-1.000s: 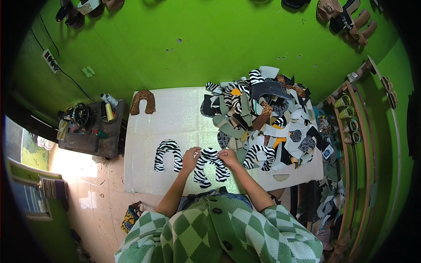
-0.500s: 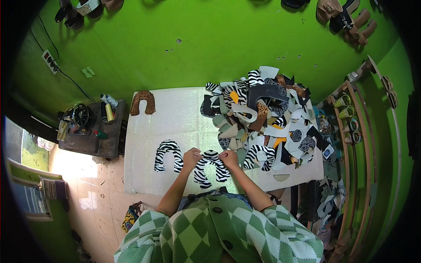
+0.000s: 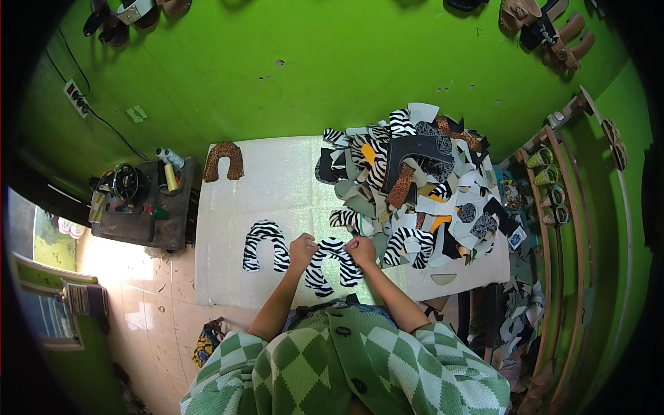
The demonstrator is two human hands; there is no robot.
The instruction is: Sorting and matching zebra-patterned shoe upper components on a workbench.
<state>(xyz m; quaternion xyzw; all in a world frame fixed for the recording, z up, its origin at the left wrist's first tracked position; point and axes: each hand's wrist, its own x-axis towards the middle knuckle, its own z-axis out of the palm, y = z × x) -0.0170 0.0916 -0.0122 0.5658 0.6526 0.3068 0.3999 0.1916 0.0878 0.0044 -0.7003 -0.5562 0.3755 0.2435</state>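
I see a zebra-striped horseshoe piece (image 3: 330, 265) lying flat near the front edge of the tabletop (image 3: 290, 187), a little right of its middle. I judge it light, thin and floppy, like cut fabric or soft leather, so it would sag if lifted by one end; the top of the arch, held at both sides, looks the best place to take it. My left hand (image 3: 302, 249) pinches the arch's left shoulder, fingers closed on it. My right hand (image 3: 361, 250) pinches the right shoulder, grip narrow. A second zebra-striped piece (image 3: 265, 245) lies just to the left, apart. The heap of cut pieces (image 3: 415, 187) fills the right side.
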